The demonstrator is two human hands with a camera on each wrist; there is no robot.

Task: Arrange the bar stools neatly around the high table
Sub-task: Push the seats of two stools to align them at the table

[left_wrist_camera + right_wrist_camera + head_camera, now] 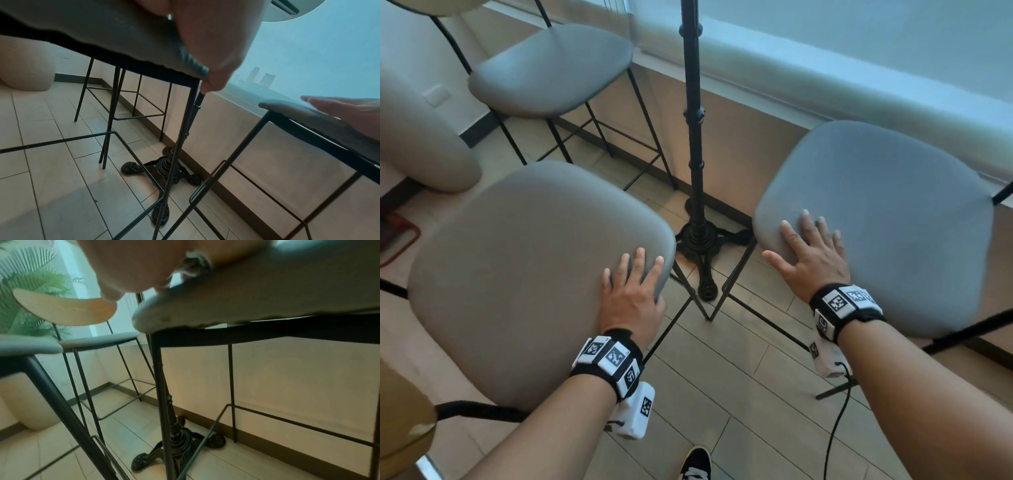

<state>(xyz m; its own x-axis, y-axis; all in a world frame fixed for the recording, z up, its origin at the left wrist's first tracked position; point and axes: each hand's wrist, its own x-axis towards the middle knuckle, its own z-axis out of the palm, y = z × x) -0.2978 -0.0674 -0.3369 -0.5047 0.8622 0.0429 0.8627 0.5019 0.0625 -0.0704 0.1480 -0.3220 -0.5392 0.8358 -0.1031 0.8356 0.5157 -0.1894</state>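
Two grey-seated bar stools on thin black legs flank the high table's black pedestal and its ornate foot. My left hand rests on the right edge of the left stool, fingers straight on top, thumb lying down the side. My right hand lies flat on the near left corner of the right stool, thumb spread off the edge. A third stool stands at the back left. Part of the pale tabletop shows overhead.
A low wall with a window ledge runs right behind the pedestal. A big beige rounded object sits on the floor at left. A wooden backrest is at the bottom left. My shoe stands on tiled floor between the stools.
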